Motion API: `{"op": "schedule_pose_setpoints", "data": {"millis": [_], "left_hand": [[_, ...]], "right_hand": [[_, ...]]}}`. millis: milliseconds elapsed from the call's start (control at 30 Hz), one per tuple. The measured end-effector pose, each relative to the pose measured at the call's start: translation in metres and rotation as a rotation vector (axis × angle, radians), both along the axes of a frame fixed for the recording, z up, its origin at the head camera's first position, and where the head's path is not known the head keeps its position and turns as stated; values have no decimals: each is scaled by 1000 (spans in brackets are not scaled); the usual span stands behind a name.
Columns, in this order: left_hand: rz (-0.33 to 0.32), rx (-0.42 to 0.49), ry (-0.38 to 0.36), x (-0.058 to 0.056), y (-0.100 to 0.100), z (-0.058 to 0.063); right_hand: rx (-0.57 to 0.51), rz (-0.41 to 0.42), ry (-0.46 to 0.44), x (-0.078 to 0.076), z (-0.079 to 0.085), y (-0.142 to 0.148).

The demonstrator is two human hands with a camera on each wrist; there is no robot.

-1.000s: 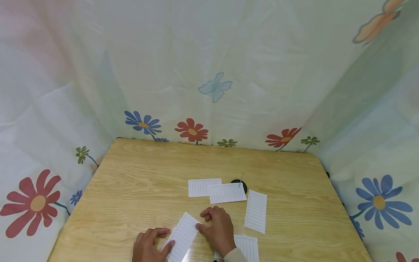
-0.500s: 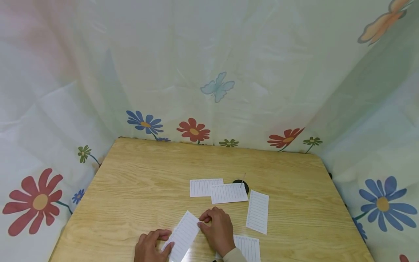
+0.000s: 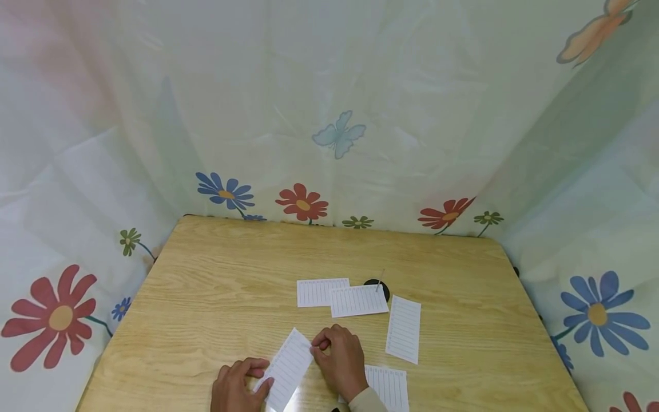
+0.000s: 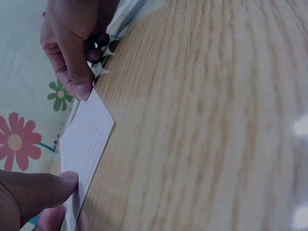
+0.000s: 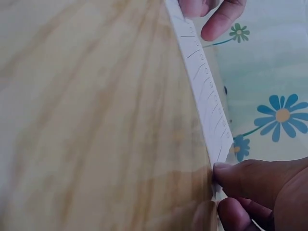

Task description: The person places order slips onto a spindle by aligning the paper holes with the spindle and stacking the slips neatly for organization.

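Observation:
Both hands are at one white card with printed ruled lines point(image 3: 288, 369), lying slantwise near the table's front. My left hand point(image 3: 238, 386) grips its lower left part, thumb on the printed face and a finger at the edge, as the left wrist view point(image 4: 72, 180) shows. At the upper right corner, my right hand point(image 3: 341, 361) pinches the card between thumb and curled fingers. A similar ruled card point(image 3: 387, 389) lies partly hidden under the right wrist. To the right of that hand rests another card point(image 3: 404, 330).
Further back, two ruled cards overlap, a left one point(image 3: 313, 293) and a right one point(image 3: 358, 302). The right one partly covers a black round base point(image 3: 382, 288), where a thin upright spike point(image 3: 380, 278) shows. A flowered curtain point(image 3: 401, 137) surrounds the wooden table point(image 3: 247, 257).
The head view has shifted slightly. Both hands keep nearly the same hold on the card, and the other cards lie as before.

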State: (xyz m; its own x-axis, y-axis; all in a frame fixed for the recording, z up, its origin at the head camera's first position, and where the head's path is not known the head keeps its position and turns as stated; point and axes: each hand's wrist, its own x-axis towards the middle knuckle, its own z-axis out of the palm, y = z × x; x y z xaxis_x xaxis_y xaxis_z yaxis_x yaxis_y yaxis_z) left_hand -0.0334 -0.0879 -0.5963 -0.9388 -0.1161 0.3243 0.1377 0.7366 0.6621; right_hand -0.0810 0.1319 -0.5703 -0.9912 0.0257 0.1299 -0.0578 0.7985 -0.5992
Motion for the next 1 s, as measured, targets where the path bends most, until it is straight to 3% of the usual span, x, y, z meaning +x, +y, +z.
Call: {"op": "schedule_pose_setpoints", "data": {"millis": [200,333,767,833,1000], "left_hand": [[-9,16,-124,0,1,6],[-8,8,-158,0,0,8],[-8,6,-55,-2,-3,3],[-12,28,-96,-2,-3,7],[-4,141,-282,-2,-3,18]], "right_hand": [[-19,8,-20,2,-1,1],[-38,31,2,4,-1,3],[-225,120,-57,4,4,11],[-280,139,-53,5,5,13],[-364,188,-50,5,4,17]]}}
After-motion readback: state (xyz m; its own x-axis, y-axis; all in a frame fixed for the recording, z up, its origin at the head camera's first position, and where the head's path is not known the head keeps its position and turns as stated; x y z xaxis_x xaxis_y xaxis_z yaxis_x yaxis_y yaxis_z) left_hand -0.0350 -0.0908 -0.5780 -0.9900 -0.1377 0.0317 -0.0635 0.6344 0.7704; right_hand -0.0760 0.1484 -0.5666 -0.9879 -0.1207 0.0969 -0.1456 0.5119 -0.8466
